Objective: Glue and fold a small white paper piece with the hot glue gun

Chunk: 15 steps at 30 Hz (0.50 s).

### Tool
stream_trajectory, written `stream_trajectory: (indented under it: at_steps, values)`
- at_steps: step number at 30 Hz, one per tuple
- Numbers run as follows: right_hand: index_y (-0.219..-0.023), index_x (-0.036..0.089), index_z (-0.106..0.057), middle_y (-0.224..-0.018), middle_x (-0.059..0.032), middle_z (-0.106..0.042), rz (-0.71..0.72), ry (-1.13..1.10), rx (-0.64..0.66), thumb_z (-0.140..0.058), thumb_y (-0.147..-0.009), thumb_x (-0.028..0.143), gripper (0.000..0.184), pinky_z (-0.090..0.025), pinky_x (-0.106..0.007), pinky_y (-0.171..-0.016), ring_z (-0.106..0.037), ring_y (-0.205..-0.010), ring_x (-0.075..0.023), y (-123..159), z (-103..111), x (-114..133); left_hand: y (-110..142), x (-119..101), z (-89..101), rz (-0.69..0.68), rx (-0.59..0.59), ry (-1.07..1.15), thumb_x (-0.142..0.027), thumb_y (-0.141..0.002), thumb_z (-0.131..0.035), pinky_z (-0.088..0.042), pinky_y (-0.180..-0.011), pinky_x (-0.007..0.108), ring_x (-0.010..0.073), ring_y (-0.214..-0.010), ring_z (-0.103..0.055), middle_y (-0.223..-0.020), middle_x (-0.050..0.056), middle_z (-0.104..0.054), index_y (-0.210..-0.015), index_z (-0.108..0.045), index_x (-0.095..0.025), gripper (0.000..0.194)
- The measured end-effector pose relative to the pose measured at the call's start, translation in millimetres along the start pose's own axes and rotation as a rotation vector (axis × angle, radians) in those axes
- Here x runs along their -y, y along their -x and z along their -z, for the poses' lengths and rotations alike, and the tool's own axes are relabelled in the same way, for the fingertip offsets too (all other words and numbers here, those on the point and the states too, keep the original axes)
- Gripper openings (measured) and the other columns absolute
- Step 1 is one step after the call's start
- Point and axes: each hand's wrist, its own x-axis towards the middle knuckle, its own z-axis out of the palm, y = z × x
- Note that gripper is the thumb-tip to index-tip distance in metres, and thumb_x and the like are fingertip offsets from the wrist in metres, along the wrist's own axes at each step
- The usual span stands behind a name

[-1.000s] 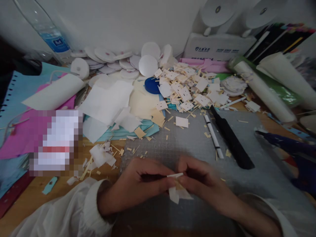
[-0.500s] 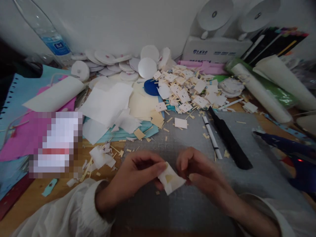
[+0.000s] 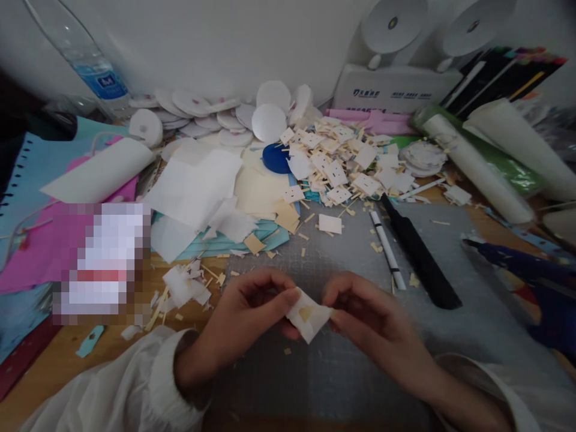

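A small white paper piece [image 3: 315, 321] with a yellowish patch on its face is held over the grey cutting mat [image 3: 270, 384]. My left hand [image 3: 256, 312] pinches its left corner between thumb and fingers. At the right corner, my right hand [image 3: 373, 330] has its thumb and fingertip closed on the edge. Beyond the hands, a single white card [image 3: 330, 224] with small tan tabs lies on the mat. Behind it rises a heap of similar cards [image 3: 335, 174], some with small dark marks.
A white pen [image 3: 387, 249] and a black-sheathed tool [image 3: 423, 258] lie right of centre. The dark blue glue gun [image 3: 517, 264] is at the right edge. White sheets [image 3: 198, 186] and paper scraps [image 3: 186, 285] lie left. A water bottle [image 3: 101, 78] stands at back left.
My right thumb and fingertip have closed on the paper's right corner, where they were apart and blurred before. The paper has tilted and risen slightly. My left hand keeps its pinch.
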Motion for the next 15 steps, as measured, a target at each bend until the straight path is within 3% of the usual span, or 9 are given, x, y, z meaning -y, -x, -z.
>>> stream_trajectory:
  at_steps: [5,9,11,15]
  values:
    - [-0.077,0.020,-0.054,-0.068,0.0022,-0.050,-0.004,0.057,-0.054,-0.058,-0.084,0.028,0.011,-0.039,-0.019,-0.050,-0.047,-0.059,-0.0089,-1.3,-2.2,0.2,-0.1,-1.2,-0.4,-0.009,-0.011,0.060,-0.030,-0.079,-0.066,-0.049,-0.047,0.015,0.0080,-0.053,-0.059,-0.064,-0.003,-0.061,-0.075,-0.061,-0.014,0.017]
    - [-0.074,0.020,-0.053,-0.064,0.0030,-0.048,-0.025,0.067,-0.086,-0.059,-0.083,0.033,0.016,-0.038,-0.019,-0.047,-0.045,-0.055,-0.0085,-2.8,-4.5,2.6,1.3,0.5,0.4,0.004,0.137,0.188,-0.041,-0.080,-0.064,-0.054,-0.053,0.022,0.0123,-0.062,-0.063,-0.076,0.001,-0.063,-0.095,-0.058,-0.015,0.030]
    - [-0.073,0.019,-0.052,-0.063,0.0034,-0.047,-0.034,0.067,-0.085,-0.058,-0.082,0.033,0.017,-0.038,-0.019,-0.046,-0.044,-0.054,-0.0081,-2.8,-5.8,3.0,2.1,1.4,-0.8,0.023,0.203,0.166,-0.038,-0.076,-0.069,-0.054,-0.053,0.021,0.0107,-0.059,-0.062,-0.078,0.000,-0.063,-0.097,-0.055,-0.016,0.034]
    - [-0.073,0.019,-0.053,-0.064,0.0034,-0.049,-0.006,0.100,-0.079,-0.057,-0.083,0.026,0.012,-0.039,-0.018,-0.047,-0.046,-0.055,-0.0079,-0.7,-8.6,-0.4,2.5,2.5,-4.7,0.033,0.168,0.059,-0.029,-0.077,-0.069,-0.050,-0.048,0.016,0.0065,-0.052,-0.057,-0.069,-0.003,-0.058,-0.089,-0.052,-0.015,0.025]
